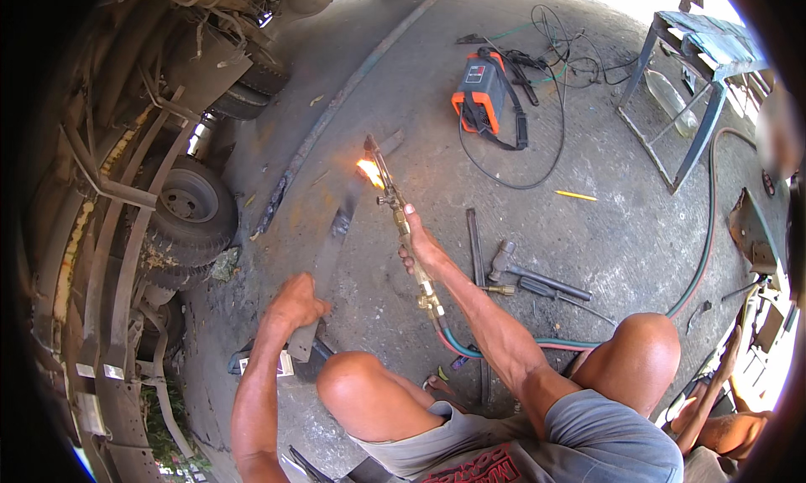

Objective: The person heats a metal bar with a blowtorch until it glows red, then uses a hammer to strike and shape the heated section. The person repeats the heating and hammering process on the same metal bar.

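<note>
My right hand (422,246) is wrapped round the brass body of a gas cutting torch (428,301), whose head points away from me. A yellow-orange flame (369,173) burns at its tip. My left hand (295,301) is closed on the near end of a long flat metal bar (329,256), held low over the concrete. Its far part passes under the flame, and a dark patch shows partway along it. My left fingers are partly hidden. Green and red hoses (546,343) run from the torch past my right knee.
A truck's underside with a wheel (189,199) fills the left. A long rusty pipe (336,105) lies ahead. An orange and grey welding machine (483,92) with cables stands beyond a hammer (504,260) and a yellow marker (576,196). A metal stand (712,126) is at far right; another person (714,428) sits lower right.
</note>
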